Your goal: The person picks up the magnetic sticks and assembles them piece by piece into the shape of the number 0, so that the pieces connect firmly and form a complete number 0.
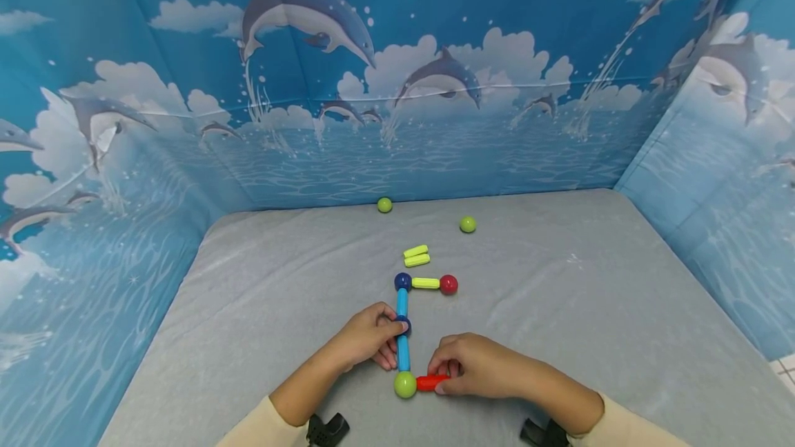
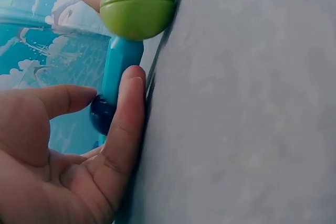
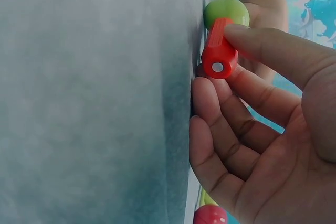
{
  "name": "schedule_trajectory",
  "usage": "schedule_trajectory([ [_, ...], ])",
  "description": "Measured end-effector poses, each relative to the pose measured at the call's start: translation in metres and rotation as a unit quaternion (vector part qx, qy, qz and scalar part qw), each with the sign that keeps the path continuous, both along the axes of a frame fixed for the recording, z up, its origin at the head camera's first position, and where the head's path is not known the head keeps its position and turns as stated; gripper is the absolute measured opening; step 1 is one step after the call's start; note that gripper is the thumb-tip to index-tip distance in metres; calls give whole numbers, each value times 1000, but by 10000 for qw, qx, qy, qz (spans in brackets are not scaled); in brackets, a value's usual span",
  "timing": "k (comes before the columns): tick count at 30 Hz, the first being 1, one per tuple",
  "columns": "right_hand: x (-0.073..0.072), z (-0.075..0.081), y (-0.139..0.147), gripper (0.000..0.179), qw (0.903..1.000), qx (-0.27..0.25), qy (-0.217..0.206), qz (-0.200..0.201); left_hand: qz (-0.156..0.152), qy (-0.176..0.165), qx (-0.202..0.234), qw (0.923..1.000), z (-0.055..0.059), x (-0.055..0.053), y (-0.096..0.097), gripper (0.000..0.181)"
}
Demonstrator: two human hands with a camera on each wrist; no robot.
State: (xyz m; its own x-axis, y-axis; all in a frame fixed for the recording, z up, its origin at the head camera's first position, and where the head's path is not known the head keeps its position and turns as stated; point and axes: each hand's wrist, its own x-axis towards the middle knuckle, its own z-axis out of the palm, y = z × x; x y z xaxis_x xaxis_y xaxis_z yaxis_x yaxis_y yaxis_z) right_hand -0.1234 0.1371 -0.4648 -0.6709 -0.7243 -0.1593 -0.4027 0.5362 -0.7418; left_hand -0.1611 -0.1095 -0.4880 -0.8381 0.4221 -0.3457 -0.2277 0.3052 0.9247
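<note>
In the head view, a chain of magnetic sticks and balls lies on the grey cloth. My left hand (image 1: 366,338) holds its middle dark blue ball (image 2: 102,115) between thumb and fingers. Light blue sticks (image 1: 404,352) (image 1: 402,302) run from this ball to a green ball (image 1: 406,385) at the near end and another dark blue ball (image 1: 403,281) at the far end. From there a yellow stick (image 1: 426,283) leads right to a red ball (image 1: 448,285). My right hand (image 1: 477,365) pinches a red stick (image 3: 216,51), its far end against the near green ball.
Two loose yellow sticks (image 1: 417,261) lie side by side beyond the chain. Farther back are two green balls (image 1: 384,205) (image 1: 468,225), one close to the dolphin-print curtain (image 1: 435,150). The curtain encloses the grey cloth surface (image 1: 279,274) at the back and sides.
</note>
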Motion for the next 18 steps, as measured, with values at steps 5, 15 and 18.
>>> schedule_trajectory([
  [5, -1, -1, 0, 13, 10000, 71, -64, 7, -83, 783, -916, 9927, 13, 3, -5, 39],
  [15, 0, -1, 1, 11, 9999, 4, -102, 47, -1289, 1617, -2122, 9551, 49, 27, -7, 33],
  [18, 0, -1, 0, 11, 9999, -5, -121, 47, -1677, 1646, -2159, 9477, 49, 35, -4, 37],
])
